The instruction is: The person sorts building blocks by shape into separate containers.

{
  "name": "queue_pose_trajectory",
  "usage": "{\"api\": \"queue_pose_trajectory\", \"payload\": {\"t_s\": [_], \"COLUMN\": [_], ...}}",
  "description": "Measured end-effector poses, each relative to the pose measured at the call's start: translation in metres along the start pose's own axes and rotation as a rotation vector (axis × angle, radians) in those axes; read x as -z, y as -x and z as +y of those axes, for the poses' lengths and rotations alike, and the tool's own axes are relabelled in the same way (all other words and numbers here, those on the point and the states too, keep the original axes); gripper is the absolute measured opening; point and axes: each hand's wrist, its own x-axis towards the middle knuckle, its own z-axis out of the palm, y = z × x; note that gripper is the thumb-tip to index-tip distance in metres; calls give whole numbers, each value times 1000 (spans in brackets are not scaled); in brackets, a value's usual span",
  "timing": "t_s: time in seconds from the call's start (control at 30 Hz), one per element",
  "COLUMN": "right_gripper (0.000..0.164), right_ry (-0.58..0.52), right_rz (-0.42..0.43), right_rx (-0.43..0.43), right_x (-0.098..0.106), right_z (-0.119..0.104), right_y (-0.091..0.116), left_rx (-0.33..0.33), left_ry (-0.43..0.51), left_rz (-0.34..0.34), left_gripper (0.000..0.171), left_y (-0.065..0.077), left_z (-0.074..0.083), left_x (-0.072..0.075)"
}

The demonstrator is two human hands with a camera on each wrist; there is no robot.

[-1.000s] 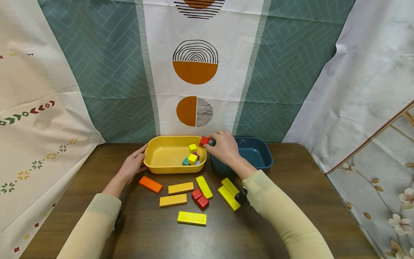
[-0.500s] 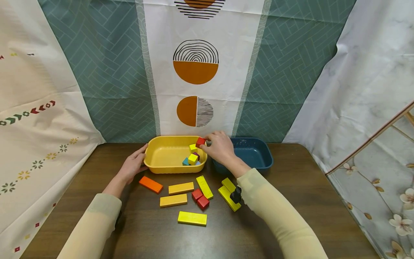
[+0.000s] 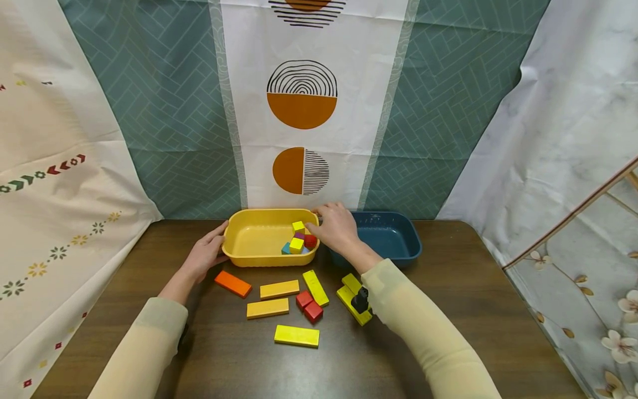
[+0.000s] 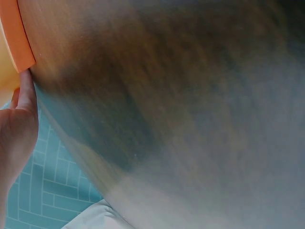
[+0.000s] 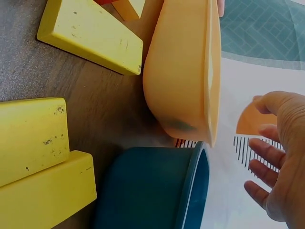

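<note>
My right hand (image 3: 339, 227) hovers over the right end of a yellow plastic bin (image 3: 254, 238), fingers spread and holding nothing in the right wrist view. A red cube (image 3: 310, 241) lies in the bin just below the fingertips, among yellow cubes (image 3: 296, 245), a purple block (image 3: 299, 235) and a teal block (image 3: 286, 249). At the bin's left end my left hand (image 3: 205, 252) rests extended fingers against the outer wall. Part of that hand shows in the left wrist view beside an orange block (image 4: 16, 36).
A dark blue bin (image 3: 386, 241) stands right of the yellow one. In front lie an orange plank (image 3: 232, 284), light-orange planks (image 3: 267, 308), several yellow planks (image 3: 296, 336) and two red cubes (image 3: 313, 312). A patterned cloth (image 3: 174, 111) hangs behind the table (image 3: 224, 360).
My right hand has moved left over the yellow bin and let go of the red cube, which now lies inside. The left hand has stayed at the bin's left end.
</note>
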Motion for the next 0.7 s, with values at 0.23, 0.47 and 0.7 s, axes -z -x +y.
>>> {"api": "queue_pose_trajectory", "payload": {"t_s": [0.23, 0.47, 0.7], "right_gripper": [44, 43, 43], "right_ry": [-12, -14, -24], "right_rz": [9, 10, 50], "right_rx": [-4, 9, 33], "right_x": [4, 11, 20], "right_z": [2, 4, 6], "right_y": [2, 6, 11], "left_rx": [3, 13, 0], "left_ry": [18, 21, 16], "left_rz": [-7, -9, -18], "left_gripper": [57, 58, 57], "left_y": [-1, 0, 3], "left_z": [-1, 3, 6], "left_x": [1, 1, 1]}}
